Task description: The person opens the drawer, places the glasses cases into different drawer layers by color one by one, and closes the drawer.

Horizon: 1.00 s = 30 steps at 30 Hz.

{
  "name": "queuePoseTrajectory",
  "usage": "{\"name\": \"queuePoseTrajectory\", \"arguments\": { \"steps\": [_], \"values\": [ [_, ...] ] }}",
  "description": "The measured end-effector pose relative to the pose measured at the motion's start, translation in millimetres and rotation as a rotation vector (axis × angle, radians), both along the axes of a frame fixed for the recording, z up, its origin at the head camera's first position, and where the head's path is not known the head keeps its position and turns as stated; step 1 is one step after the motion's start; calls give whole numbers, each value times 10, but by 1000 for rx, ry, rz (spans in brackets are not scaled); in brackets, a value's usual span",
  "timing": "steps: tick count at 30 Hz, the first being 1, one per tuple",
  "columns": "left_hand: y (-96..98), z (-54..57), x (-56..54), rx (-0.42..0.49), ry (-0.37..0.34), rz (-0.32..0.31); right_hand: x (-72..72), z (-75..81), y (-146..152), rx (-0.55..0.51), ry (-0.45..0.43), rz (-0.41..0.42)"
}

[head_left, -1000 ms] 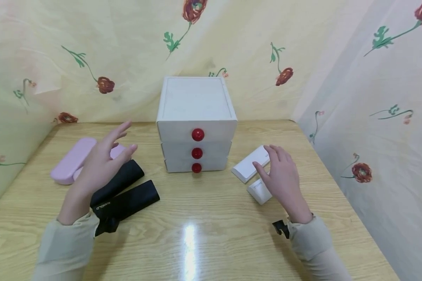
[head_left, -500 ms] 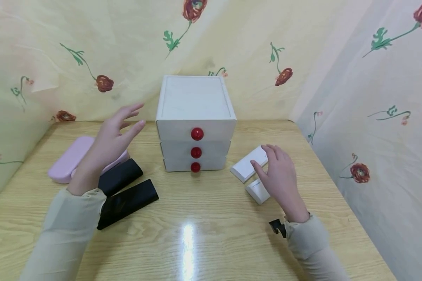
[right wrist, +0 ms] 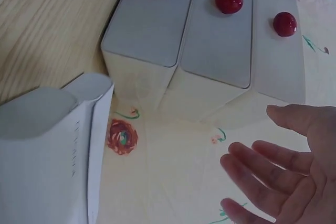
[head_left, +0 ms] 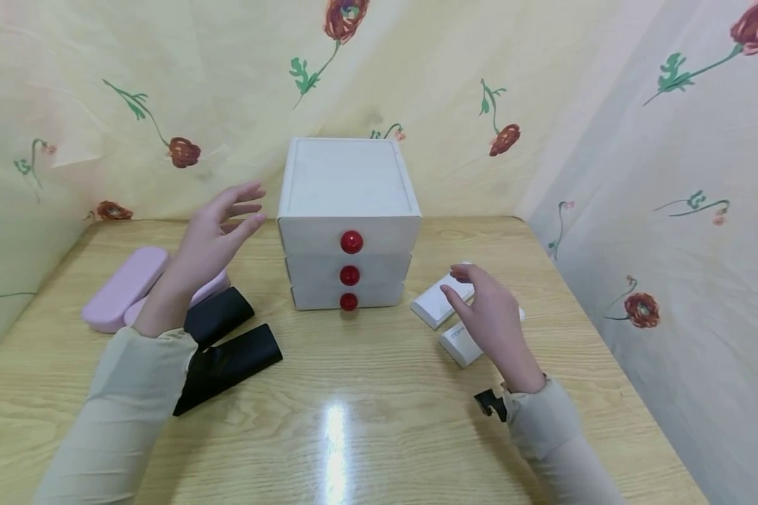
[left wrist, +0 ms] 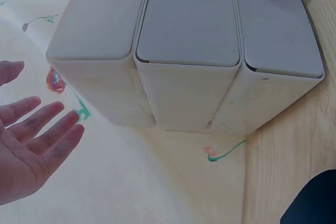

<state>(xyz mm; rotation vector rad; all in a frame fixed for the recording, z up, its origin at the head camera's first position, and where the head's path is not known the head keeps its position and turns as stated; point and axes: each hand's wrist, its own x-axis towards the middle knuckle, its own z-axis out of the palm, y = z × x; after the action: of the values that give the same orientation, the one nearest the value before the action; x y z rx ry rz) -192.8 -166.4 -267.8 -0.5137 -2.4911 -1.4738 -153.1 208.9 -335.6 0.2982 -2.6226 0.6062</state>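
Note:
A small white drawer unit (head_left: 354, 175) with three closed drawers and round red knobs (head_left: 351, 242) stands at the back of the table. My left hand (head_left: 211, 242) hovers to its left, fingers loosely extended, holding nothing. Below and behind that forearm lie two lilac cases (head_left: 125, 289) and two black cases (head_left: 243, 361), partly hidden by the arm. Over two white cases (head_left: 432, 307) at the right, my right hand (head_left: 493, 319) is raised with thumb and fingers spread apart. In the right wrist view nothing lies in the palm of that right hand (right wrist: 294, 177).
The wooden table (head_left: 303, 435) meets floral cloth (head_left: 246, 91) at the back and on both sides. Black straps (head_left: 491, 405) hang at the right cuff. A light reflection shows on the front of the tabletop.
My left hand has risen and moved right, closer to the drawer unit. My right hand has shifted slightly left over the white cases. The drawers and cases stay in place.

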Motion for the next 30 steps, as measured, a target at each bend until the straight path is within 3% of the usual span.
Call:
{"name": "queuePoseTrajectory", "arguments": {
  "steps": [6,19,30],
  "values": [
    [18,-30,-30,3,-25,11,-66,104,-96,-96,-7,65],
    [73,-71,-195,-10,-61,29,-100,246,-363,-135,-7,127],
    [118,-155,-252,70,-71,-41,-165,248,-618,-214,-120,205]
  ]
}}
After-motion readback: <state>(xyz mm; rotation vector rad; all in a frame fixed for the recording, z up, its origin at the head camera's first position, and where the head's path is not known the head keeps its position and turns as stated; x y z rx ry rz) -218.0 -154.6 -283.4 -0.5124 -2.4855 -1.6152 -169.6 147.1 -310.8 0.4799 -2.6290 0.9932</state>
